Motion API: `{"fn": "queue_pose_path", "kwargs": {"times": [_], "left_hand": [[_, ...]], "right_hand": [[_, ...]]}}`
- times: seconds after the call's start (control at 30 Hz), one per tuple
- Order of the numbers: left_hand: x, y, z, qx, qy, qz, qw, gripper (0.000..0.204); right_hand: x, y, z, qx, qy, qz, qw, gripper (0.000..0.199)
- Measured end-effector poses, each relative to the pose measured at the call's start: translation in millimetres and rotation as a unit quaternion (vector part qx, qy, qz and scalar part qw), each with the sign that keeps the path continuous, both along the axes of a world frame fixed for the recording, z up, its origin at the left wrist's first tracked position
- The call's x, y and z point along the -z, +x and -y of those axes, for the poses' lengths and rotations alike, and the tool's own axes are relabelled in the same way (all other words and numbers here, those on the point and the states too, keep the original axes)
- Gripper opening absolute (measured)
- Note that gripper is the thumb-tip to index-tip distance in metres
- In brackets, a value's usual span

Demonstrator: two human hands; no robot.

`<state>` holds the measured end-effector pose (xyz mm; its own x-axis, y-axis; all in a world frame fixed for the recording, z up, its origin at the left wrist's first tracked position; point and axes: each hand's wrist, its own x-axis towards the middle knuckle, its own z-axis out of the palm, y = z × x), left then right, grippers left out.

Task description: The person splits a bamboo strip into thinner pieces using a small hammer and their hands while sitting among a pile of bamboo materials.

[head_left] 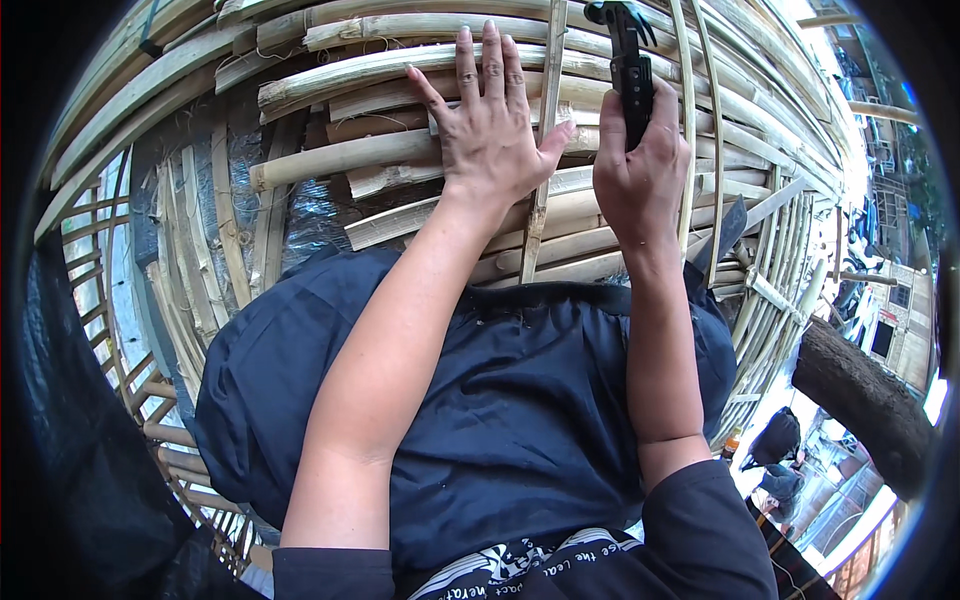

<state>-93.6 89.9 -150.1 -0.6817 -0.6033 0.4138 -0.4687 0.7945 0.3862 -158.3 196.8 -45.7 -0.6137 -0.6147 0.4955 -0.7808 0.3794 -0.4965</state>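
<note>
My left hand [490, 140] lies flat with its fingers spread over several split bamboo slats [350, 80]. Its thumb reaches across an upright bamboo strip [547, 120] that crosses those slats. To the right of it, my right hand [645, 165] is closed around the black handle of a small claw hammer [632, 75], which looks like a folding multi-tool. The hammer's head points away from me, above the slats. Two thinner upright strips, one of them a pale strip [688, 120], run just to the right of this hand.
Dark blue cloth [500, 400] covers my lap below the slats. More bamboo strips [225, 200] lie over a shiny sheet at the left. Bamboo lattice [765, 290] stands at the right, with a thick log [865, 400] beyond it. A person [778, 450] shows farther down.
</note>
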Motion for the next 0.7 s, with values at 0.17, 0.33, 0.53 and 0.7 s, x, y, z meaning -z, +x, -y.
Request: {"fn": "queue_pose_path", "kwargs": {"times": [0.17,0.33,0.53,0.7], "left_hand": [[-3.6,-3.2,-3.2,-0.008,0.001,0.026,1.0,0.115],[4.5,-2.1,4.1,-0.007,0.011,-0.015,1.0,0.118],[-2.9,-3.8,-3.3,-0.012,0.0,0.024,1.0,0.117],[-0.9,3.1,1.0,-0.016,0.003,0.015,1.0,0.117]], "right_hand": [[3.1,4.9,-0.2,-0.024,-0.064,-0.061,0.996,0.028],[23.9,1.7,-0.9,0.019,0.058,-0.052,0.997,0.03],[17.6,1.8,-2.9,0.057,-0.026,-0.121,0.991,0.029],[5.1,4.9,0.4,0.006,-0.037,-0.132,0.991,0.033]]}}
